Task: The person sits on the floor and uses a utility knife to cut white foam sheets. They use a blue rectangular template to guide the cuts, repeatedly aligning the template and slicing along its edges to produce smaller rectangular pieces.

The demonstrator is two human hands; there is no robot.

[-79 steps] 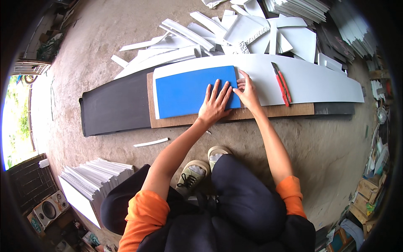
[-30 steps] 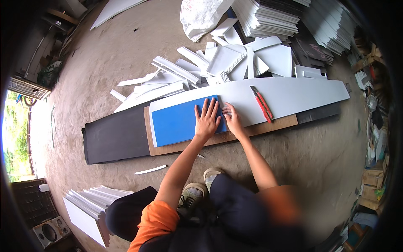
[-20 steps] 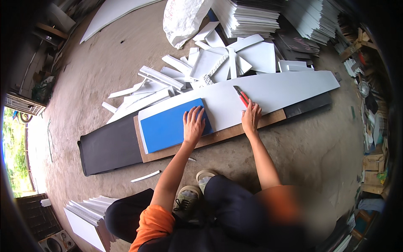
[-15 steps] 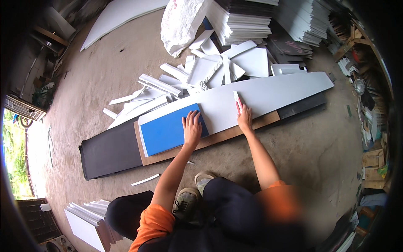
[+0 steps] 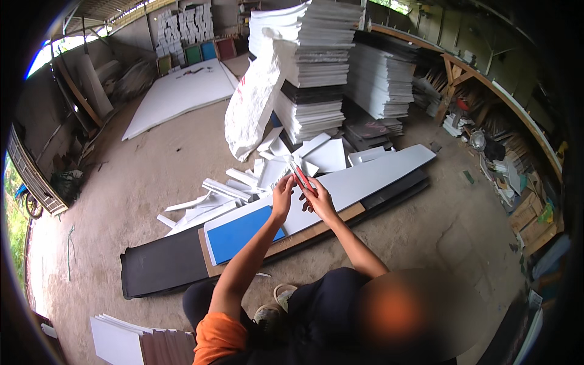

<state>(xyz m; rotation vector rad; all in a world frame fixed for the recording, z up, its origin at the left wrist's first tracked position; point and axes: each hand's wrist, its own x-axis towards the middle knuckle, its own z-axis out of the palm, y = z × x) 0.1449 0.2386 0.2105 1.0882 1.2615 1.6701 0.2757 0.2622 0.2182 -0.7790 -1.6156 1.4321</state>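
In front of me, above a long white foam sheet (image 5: 377, 173), my right hand (image 5: 320, 199) grips a red utility knife (image 5: 302, 177). My left hand (image 5: 282, 198) is raised beside it, its curled fingers at the side of the knife; their exact hold is partly hidden. A blue rectangular board (image 5: 240, 236) lies on the left end of the white sheet, below my left forearm. Beneath these is a brown board (image 5: 347, 214), which rests on long black sheets (image 5: 164, 263).
White offcuts (image 5: 243, 176) are heaped beyond the sheet. Behind them stand a white sack (image 5: 252, 109) and tall stacks of sheets (image 5: 316, 67). A large white panel (image 5: 182, 97) lies far left. Another white stack (image 5: 118, 337) stands near left; wooden shelving (image 5: 486, 79) lines the right.
My left hand has lifted off the blue board and come to the knife. My right hand has raised the knife from the white sheet toward the left. The view has tilted up.
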